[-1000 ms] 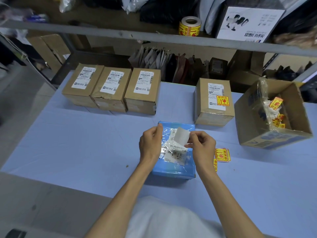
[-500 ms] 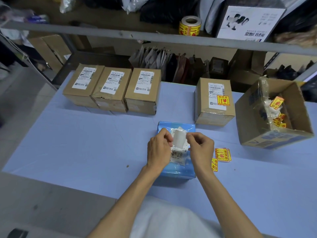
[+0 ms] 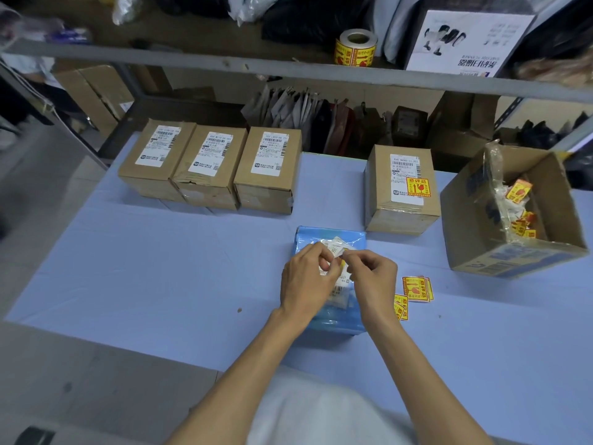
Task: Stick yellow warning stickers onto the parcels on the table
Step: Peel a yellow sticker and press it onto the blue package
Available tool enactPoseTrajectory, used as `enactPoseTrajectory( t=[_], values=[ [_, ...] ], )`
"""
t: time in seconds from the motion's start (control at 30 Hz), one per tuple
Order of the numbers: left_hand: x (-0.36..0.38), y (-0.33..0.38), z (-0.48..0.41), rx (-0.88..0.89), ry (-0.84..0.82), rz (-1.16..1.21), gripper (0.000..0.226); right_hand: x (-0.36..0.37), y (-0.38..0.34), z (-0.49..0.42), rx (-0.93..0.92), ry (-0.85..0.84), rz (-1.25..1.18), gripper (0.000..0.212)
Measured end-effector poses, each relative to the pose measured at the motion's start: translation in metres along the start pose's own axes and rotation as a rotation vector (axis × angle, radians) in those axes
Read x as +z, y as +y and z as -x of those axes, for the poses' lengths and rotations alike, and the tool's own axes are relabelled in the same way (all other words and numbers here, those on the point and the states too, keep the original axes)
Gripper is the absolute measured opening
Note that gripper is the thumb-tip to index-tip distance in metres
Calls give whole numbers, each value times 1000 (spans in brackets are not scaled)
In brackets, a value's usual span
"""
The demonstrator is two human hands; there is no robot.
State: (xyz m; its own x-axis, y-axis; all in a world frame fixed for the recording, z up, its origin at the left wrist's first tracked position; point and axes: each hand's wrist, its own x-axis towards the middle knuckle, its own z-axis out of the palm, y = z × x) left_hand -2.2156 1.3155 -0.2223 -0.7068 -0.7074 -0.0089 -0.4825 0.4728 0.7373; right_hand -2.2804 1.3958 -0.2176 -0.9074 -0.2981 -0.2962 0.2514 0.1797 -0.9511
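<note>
The left hand (image 3: 308, 279) and right hand (image 3: 375, 277) are both pinching a white slip (image 3: 337, 249) above the blue parcel (image 3: 332, 321). Loose yellow stickers (image 3: 417, 289) are lying on the table (image 3: 160, 268) just right of that parcel.

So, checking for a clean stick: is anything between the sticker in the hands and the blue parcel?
Nothing visible on the blue parcel besides its own shipping label. Left hand and right hand pinch the sticker and white backing over it.
</note>
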Motion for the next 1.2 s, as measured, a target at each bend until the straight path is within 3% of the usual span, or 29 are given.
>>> enactPoseTrajectory(
  t=[0.1,0.2,0.33,0.67,0.77,0.87,1.07,1.2],
  values=[
    [0,-6,-5,-112,-13,142,8,-2,0,-2,6,0,-44,12],
    [-3,-15,-12,-287,-43,426,7,-7,6,-8,-32,82,65,8],
    [-6,-20,-13,-343,-100,570,8,-8,8,-11,-7,4,60,5],
    [-3,-31,-14,-349,-194,609,7,-11,7,-11,-8,-53,59,7],
    [-3,-31,-13,-369,-188,594,18,-13,9,-12,-11,-41,59,7],
    [-2,-29,-13,-419,-129,543,34,-11,12,-10,-42,-6,59,5],
    [-13,-29,-26,-482,95,486,35,-11,10,-16,-87,159,-5,5],
    [-14,-36,-33,-384,-82,527,19,-15,10,-20,-13,69,-34,2]
  ],
)
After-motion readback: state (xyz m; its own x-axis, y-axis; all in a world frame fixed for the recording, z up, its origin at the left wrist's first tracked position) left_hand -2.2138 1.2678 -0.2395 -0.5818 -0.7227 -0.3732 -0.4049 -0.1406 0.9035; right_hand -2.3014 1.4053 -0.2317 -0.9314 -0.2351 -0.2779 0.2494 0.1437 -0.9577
